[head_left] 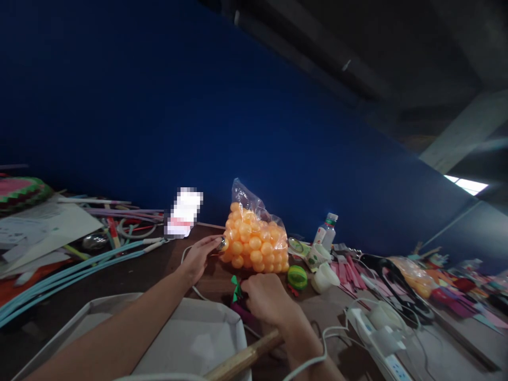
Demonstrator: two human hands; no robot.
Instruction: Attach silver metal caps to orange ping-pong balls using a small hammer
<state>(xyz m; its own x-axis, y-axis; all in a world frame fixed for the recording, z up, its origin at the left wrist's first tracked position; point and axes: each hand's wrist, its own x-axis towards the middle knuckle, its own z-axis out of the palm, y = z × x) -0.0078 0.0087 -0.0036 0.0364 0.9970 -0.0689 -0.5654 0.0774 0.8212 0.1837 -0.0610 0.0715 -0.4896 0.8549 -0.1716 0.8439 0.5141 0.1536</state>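
Observation:
My left hand (pixel 198 260) reaches to the left side of a clear plastic bag (pixel 256 241) full of orange balls. Its fingertips close around a small shiny silver piece (pixel 223 243) against the bag; its exact kind is unclear. In front of the bag, my right hand (pixel 266 297) is curled, knuckles up. At its fingers is a purple thing with a green leafy top (pixel 237 288), partly hidden by the hand. A green-and-yellow striped ball (pixel 297 277) lies right of that hand, beside a white cup-like roll (pixel 325 277).
A grey-white open tray (pixel 206 330) sits under my left forearm, with a wooden stick (pixel 246 357) across its right edge. Light-blue cords (pixel 91 264) and a lit phone (pixel 184 212) are left. A bottle (pixel 326 231), pink strips (pixel 349 272) and a power strip (pixel 381 341) are right.

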